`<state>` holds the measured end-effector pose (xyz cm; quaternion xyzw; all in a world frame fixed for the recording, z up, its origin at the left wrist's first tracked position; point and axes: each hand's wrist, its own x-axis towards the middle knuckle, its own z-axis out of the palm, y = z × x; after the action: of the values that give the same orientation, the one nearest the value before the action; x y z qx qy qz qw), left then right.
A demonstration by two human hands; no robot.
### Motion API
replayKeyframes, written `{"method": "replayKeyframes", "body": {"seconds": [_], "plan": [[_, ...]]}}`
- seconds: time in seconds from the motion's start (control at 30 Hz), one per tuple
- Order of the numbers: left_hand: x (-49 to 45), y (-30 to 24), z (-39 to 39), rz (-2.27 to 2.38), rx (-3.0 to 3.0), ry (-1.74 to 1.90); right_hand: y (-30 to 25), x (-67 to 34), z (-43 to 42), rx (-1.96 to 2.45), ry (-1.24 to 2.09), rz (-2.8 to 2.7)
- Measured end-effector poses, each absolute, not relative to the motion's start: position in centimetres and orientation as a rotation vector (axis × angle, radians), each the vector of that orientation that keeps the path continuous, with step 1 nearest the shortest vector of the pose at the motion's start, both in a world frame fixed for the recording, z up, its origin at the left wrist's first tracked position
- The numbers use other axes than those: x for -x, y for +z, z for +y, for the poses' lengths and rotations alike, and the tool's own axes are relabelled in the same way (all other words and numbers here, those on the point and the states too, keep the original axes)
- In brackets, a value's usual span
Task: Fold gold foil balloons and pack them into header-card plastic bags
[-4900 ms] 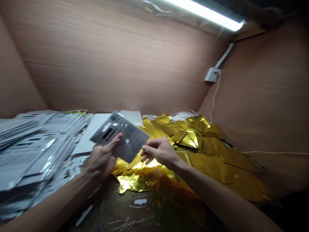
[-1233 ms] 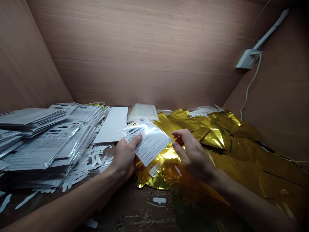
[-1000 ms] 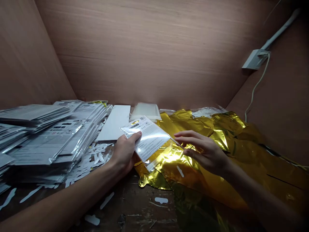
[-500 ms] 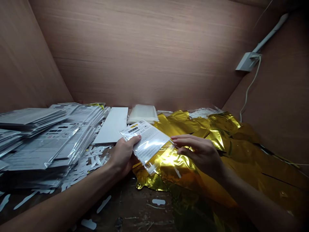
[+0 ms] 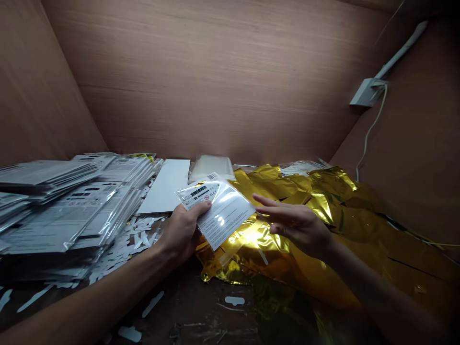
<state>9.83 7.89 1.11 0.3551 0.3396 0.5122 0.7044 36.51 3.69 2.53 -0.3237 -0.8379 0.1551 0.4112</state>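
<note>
Printed pack [image 5: 230, 211] sits just under view centre, at 6 o'clock, tilted, flat card with text and a barcode inside a clear sleeve. Left hand [image 5: 181, 232], at 8 o'clock of the pack, is gripping it: thumb on the printed face, fingers hidden underneath. Right hand [image 5: 296, 225], at 3 o'clock, fingers spread loosely, tips by the pack's 3 o'clock corner; touching or just off, can't tell; nothing visibly held. Handling, my judgement: light, card fairly stiff, sleeve film thin, glossy and probably slippery, so it may slide or crease if squeezed hard. Not fragile, but corners likely bend. Best hold: thumb over fingers on the 9 o'clock edge, as now, keeping off the loose clear flap [image 5: 230, 254] at 6 o'clock; support from below if pushing on the 3 o'clock corner. Around it: gold foil [image 5: 345, 258] under and out to 4 o'clock, stacked packs [image 5: 64, 215] at 9 o'clock, white board [image 5: 165, 187] at 10 o'clock, clear bags [image 5: 212, 166] at 12 o'clock.
</note>
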Motion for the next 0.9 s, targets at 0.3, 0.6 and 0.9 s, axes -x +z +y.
{"method": "replayKeyframes", "body": {"seconds": [0.3, 0.6, 0.9], "plan": [[-9.7, 0.9, 7.7, 0.633, -0.803, 1.172, 2.6, -36.2, 2.7, 0.739, 0.316, -2.205], [-7.0, 2.3, 8.1, 0.13, -0.899, 0.834, 1.0, -33.8, 2.0, 0.81, 0.933, -1.883], [-7.3, 3.0, 8.2, 0.242, -0.798, 0.957, 1.9, -32.5, 1.1, 0.951, 1.39, -1.702]]}}
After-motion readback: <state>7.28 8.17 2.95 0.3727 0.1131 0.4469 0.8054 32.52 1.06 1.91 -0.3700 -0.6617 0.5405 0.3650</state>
